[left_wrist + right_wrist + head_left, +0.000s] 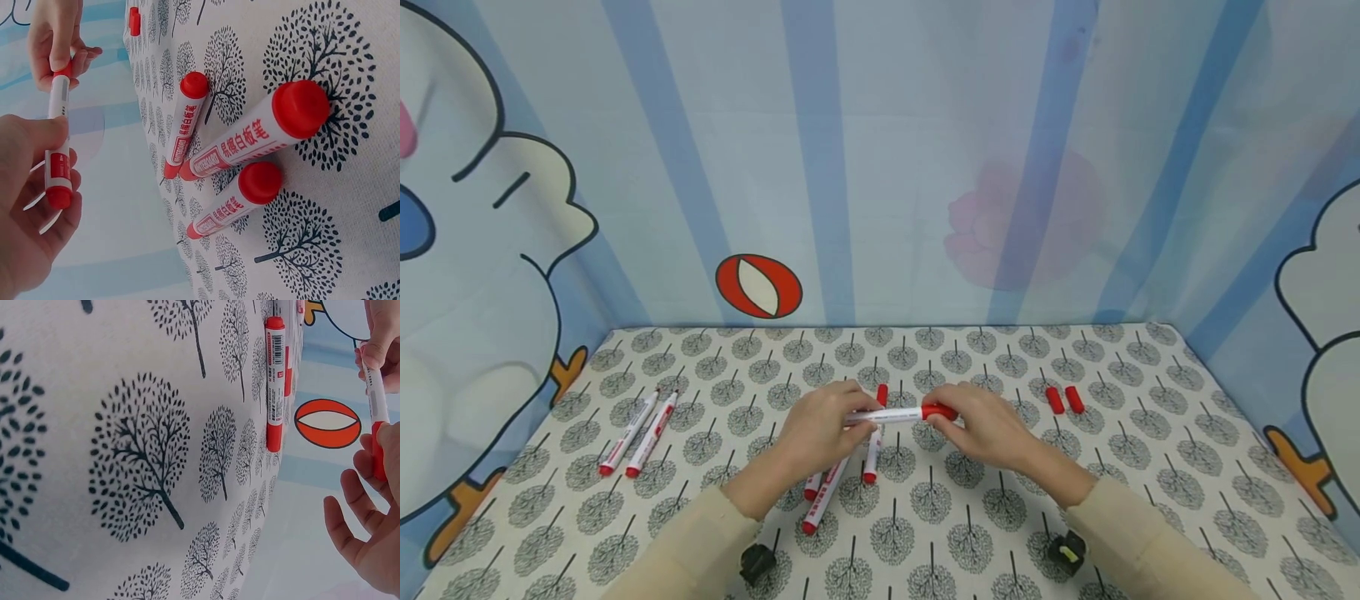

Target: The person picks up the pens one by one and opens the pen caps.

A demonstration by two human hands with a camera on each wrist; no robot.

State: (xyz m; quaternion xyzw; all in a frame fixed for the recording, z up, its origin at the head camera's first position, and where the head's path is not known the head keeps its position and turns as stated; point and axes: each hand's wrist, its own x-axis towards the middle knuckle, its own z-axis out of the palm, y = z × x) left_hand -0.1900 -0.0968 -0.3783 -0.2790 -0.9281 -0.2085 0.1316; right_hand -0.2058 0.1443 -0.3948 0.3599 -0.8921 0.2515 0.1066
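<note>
A whiteboard marker point(891, 414) with a white barrel is held level above the table between both hands. My left hand point(827, 425) grips its barrel toward the red end plug, thumb and fingers around it in the left wrist view. The red cap point(938, 411) at the other end is pinched by my right hand point(988, 425); in the right wrist view some of that hand's other fingers spread away from it. Below lie three capped markers, one of them a marker point(187, 122) angled apart from a second marker point(256, 134) and a third marker point(234, 200).
Two uncapped markers, a left one point(628, 437) and a right one point(652, 433), lie side by side at the table's left. Two loose red caps, one cap point(1055, 400) beside another cap point(1074, 399), lie at the right. A tree-patterned cloth point(1150, 483) covers the table, with a printed curtain point(895, 167) behind.
</note>
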